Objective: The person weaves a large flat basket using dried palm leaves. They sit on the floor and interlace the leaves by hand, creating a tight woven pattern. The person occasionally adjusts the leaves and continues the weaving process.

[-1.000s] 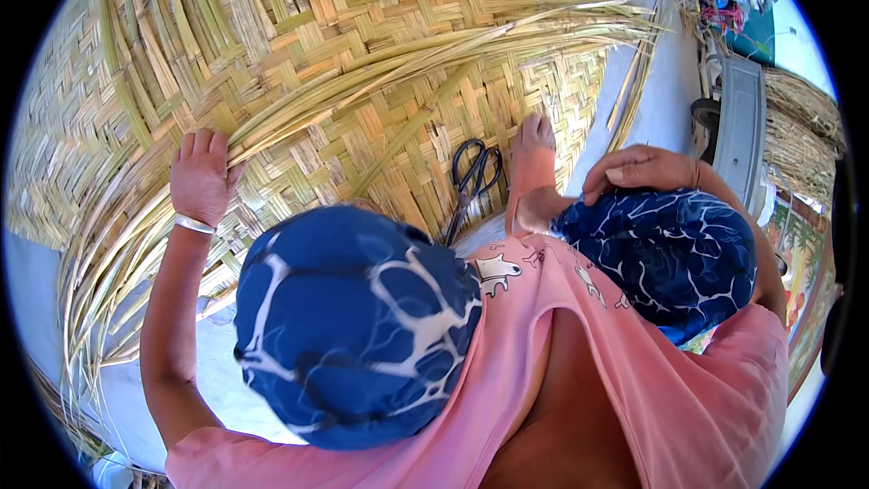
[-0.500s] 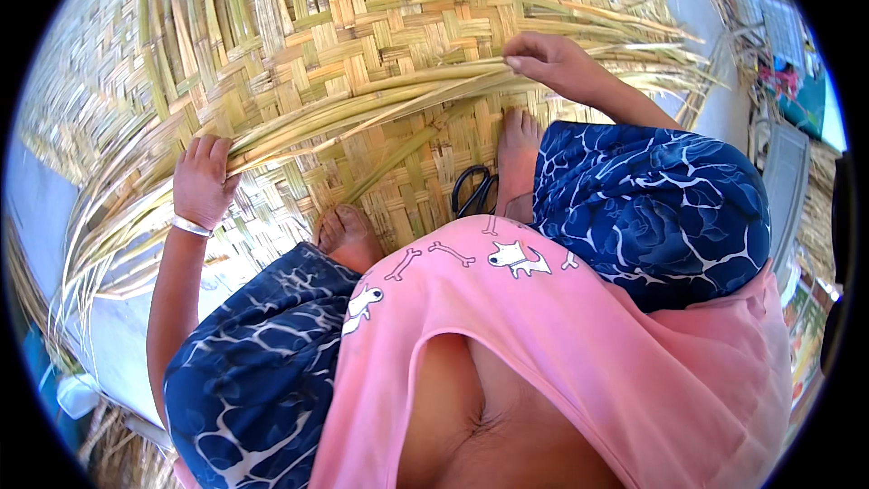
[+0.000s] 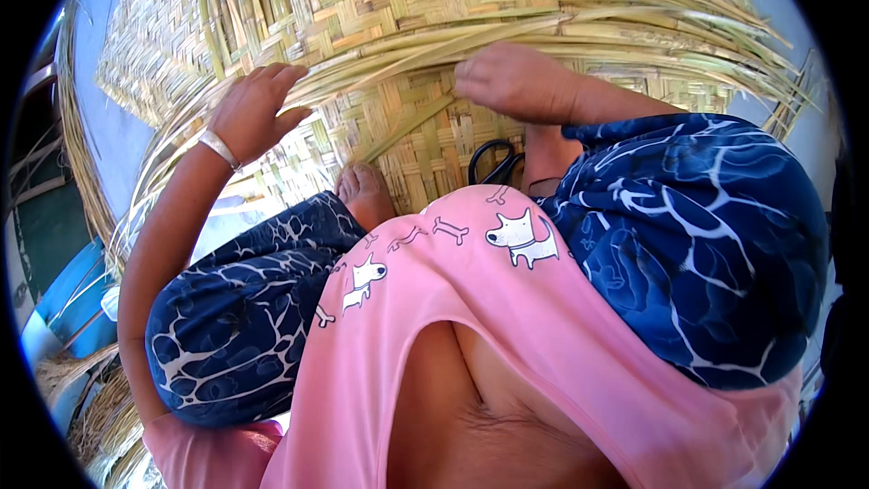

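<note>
A woven mat of flat yellow-green strips spreads in front of me, with long unwoven strips lying across it in a curved bundle. My left hand, with a pale bracelet at the wrist, is over the left part of this bundle. Its fingers are stretched and the thumb stands apart. My right hand is at the bundle's near edge, right of the middle, its fingers curled together. Whatever they may hold is hidden. A narrow green strip slants over the weave toward that hand.
Dark-handled scissors lie on the mat beside my right foot. My left foot rests on the mat's near part. Loose strip ends fan out at the right. A blue container and dry fibres are at the far left.
My left hand has come off the strips' left end and moved up and right, its fingers opening. The right hand has shifted left and nearer, its fingers now curled. The view has also shifted.
</note>
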{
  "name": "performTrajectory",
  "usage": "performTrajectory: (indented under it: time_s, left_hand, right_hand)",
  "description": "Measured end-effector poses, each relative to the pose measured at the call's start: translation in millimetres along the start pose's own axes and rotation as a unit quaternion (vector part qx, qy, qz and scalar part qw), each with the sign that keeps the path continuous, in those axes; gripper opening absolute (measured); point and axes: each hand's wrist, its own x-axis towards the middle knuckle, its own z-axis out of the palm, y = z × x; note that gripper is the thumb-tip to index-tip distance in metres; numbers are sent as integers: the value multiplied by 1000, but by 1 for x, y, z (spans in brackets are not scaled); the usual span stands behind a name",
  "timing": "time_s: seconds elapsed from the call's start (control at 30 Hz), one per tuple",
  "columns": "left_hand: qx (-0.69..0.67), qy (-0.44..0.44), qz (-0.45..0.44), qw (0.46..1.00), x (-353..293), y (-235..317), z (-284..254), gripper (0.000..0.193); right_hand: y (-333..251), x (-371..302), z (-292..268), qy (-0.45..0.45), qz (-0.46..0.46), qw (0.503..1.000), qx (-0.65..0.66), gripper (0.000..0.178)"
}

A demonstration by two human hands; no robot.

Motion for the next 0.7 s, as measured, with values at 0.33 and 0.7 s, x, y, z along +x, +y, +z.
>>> performTrajectory:
  time_s: [0.33,0.7]
  left_hand:
    - [-125,-5,-33,992,-42,55,6,39]
    - [-32,51,-20,998,-42,68,31,44]
  right_hand:
    - [-24,-2,53,-4,107,986,-127,12]
    - [-48,28,-12,77,60,991,89,21]
